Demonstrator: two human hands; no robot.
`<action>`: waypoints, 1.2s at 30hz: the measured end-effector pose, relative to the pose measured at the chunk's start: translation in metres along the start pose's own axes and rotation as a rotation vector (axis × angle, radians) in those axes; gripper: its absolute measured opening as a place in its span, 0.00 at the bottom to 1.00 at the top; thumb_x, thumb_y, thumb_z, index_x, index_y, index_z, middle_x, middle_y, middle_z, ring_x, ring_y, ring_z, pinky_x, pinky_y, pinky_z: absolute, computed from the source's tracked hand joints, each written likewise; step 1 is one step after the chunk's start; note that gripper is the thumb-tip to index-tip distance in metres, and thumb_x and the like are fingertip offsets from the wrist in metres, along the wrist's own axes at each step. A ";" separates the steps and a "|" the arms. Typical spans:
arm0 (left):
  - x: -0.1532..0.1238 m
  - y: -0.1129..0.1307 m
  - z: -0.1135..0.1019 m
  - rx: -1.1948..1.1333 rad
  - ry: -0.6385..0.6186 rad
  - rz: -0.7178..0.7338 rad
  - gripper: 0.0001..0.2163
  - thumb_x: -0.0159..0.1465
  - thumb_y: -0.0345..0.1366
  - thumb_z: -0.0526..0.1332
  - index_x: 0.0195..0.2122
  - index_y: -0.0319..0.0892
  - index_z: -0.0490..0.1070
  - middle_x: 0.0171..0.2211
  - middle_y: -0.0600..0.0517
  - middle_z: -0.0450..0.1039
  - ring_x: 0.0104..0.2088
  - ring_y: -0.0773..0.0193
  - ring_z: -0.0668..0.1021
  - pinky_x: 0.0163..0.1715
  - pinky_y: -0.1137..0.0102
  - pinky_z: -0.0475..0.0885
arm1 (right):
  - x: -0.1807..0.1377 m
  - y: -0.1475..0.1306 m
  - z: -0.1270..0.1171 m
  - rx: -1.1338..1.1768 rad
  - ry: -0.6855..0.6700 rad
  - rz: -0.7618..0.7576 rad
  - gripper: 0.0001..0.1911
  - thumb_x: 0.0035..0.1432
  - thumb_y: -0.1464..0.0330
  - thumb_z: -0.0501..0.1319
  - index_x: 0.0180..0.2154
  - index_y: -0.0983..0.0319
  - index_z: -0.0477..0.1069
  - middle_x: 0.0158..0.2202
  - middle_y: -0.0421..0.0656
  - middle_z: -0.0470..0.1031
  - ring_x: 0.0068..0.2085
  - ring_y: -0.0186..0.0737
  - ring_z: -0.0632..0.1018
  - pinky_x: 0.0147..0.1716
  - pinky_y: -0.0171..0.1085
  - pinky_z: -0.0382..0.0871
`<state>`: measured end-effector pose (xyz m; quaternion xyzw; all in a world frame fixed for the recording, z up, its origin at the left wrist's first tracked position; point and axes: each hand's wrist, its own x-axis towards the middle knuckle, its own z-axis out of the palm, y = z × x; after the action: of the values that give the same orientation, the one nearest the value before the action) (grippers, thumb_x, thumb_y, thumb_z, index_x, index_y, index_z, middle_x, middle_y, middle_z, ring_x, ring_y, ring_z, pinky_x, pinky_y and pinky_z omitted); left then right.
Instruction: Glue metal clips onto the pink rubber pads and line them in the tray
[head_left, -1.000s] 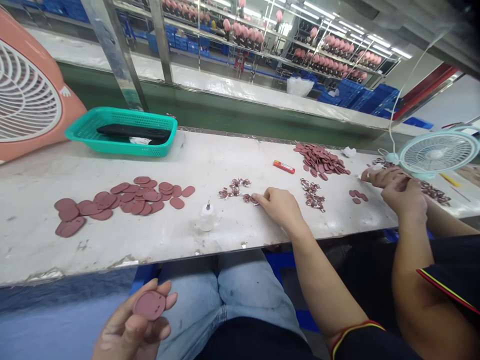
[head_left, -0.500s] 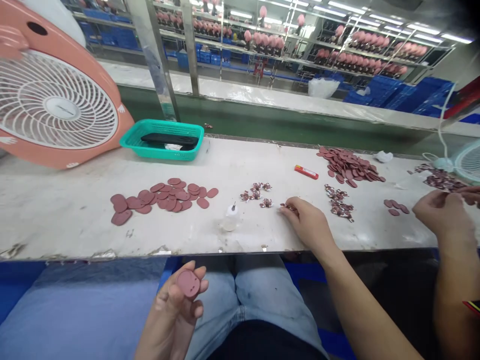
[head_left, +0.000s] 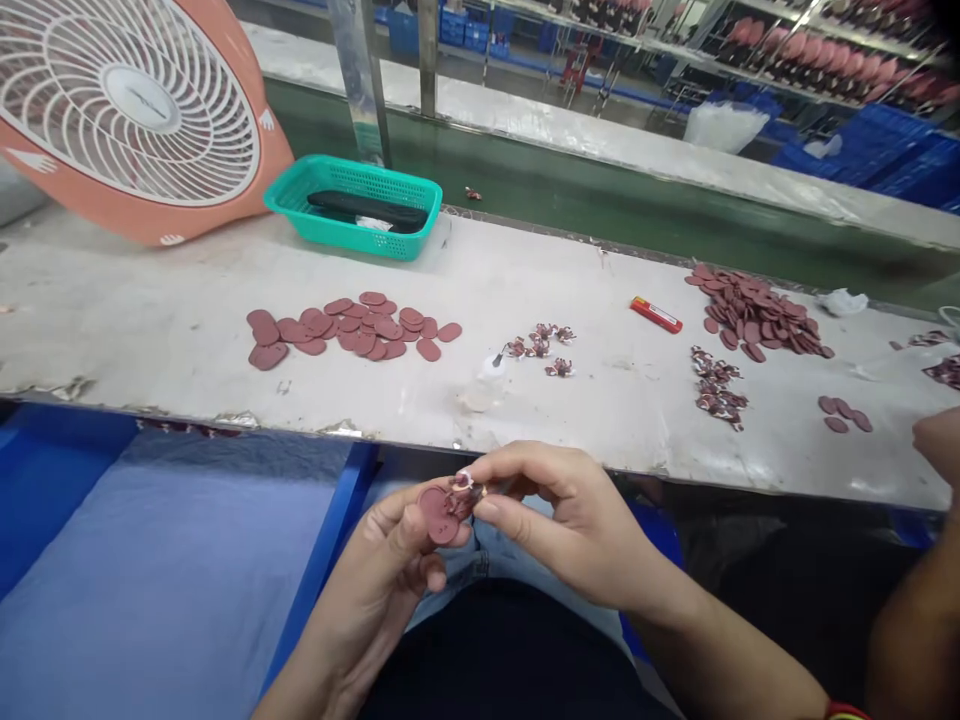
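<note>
My left hand [head_left: 379, 570] pinches a reddish-brown disc [head_left: 433, 518] with tiny holes, just in front of the table edge. Between thumb and fingertips, my right hand [head_left: 574, 515] grips a small brown-and-white ornament [head_left: 466, 490] against the disc's right side; whether the two are joined I cannot tell. Beyond my hands stands a small translucent bottle [head_left: 484, 388] with a dark fine tip. Several similar ornaments [head_left: 540, 345] lie right behind it. To the left spreads a scatter of reddish-brown oval discs [head_left: 364, 325].
An orange fan [head_left: 217, 210] and a green basket [head_left: 352, 240] with a black item stand at left. Toward the right lie a red tube-like item [head_left: 656, 314], a disc heap [head_left: 757, 310] and more ornaments [head_left: 718, 385]. Another person's arm [head_left: 919, 600] is at far right.
My right hand has come from the table back to my left hand, bringing an ornament up against the disc. The view has tilted down.
</note>
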<state>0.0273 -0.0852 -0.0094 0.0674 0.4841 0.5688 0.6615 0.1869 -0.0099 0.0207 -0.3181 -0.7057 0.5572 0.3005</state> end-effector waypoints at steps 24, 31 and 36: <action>0.001 0.000 -0.011 -0.036 -0.052 -0.121 0.18 0.42 0.49 0.78 0.27 0.41 0.82 0.21 0.52 0.73 0.22 0.71 0.73 0.15 0.83 0.64 | 0.009 -0.009 -0.004 -0.337 -0.185 -0.288 0.09 0.64 0.74 0.62 0.44 0.58 0.75 0.36 0.41 0.80 0.37 0.37 0.78 0.41 0.37 0.73; 0.001 0.000 -0.010 -0.085 -0.041 -0.143 0.16 0.45 0.45 0.78 0.28 0.40 0.82 0.20 0.55 0.71 0.22 0.73 0.73 0.20 0.83 0.69 | 0.012 -0.009 -0.004 -0.377 -0.215 -0.328 0.09 0.63 0.75 0.62 0.44 0.60 0.75 0.36 0.43 0.80 0.37 0.37 0.78 0.40 0.37 0.74; 0.001 -0.005 -0.014 -0.123 -0.037 -0.172 0.15 0.46 0.44 0.78 0.30 0.40 0.83 0.21 0.54 0.74 0.23 0.73 0.75 0.22 0.83 0.71 | 0.012 -0.005 -0.002 -0.364 -0.231 -0.320 0.07 0.64 0.74 0.61 0.43 0.60 0.75 0.37 0.44 0.80 0.37 0.38 0.78 0.40 0.38 0.74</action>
<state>0.0208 -0.0925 -0.0210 -0.0044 0.4401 0.5373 0.7195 0.1810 -0.0003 0.0267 -0.1857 -0.8653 0.3989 0.2401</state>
